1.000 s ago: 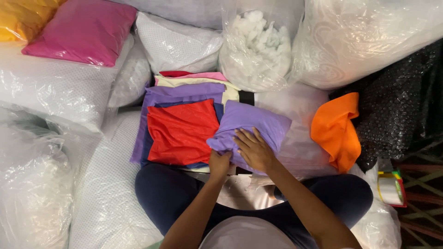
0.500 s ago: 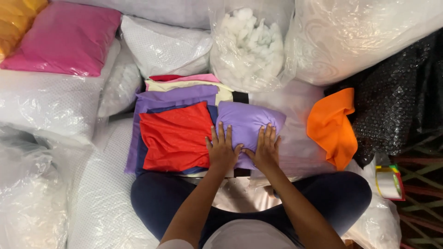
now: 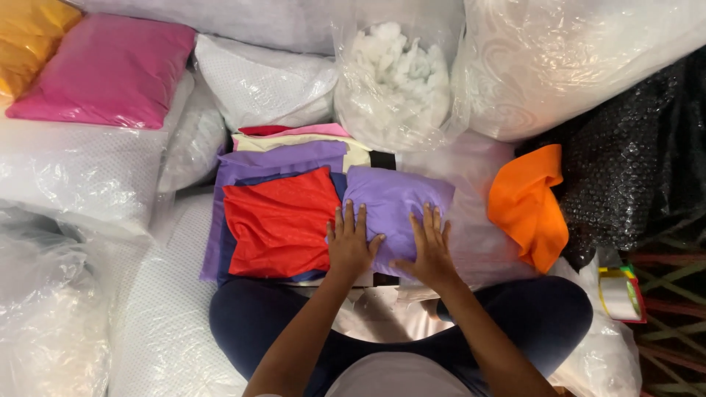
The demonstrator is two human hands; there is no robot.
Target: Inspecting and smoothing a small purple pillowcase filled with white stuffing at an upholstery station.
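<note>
Plastic-wrapped white pillows (image 3: 81, 173) bank up all around, a bag of white stuffing (image 3: 393, 77) at the far side. Both hands lie flat, fingers spread, gripping nothing: left hand (image 3: 350, 242) and right hand (image 3: 429, 246) press on the purple cushion (image 3: 397, 202), centre, just beyond the lap. Red fabric (image 3: 283, 224) lies just left, orange cloth (image 3: 528, 206) to the right.

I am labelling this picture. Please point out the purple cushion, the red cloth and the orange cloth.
purple cushion (image 3: 397, 202), head view, upper middle.
red cloth (image 3: 279, 224), head view, centre.
orange cloth (image 3: 526, 202), head view, middle fold.
</note>
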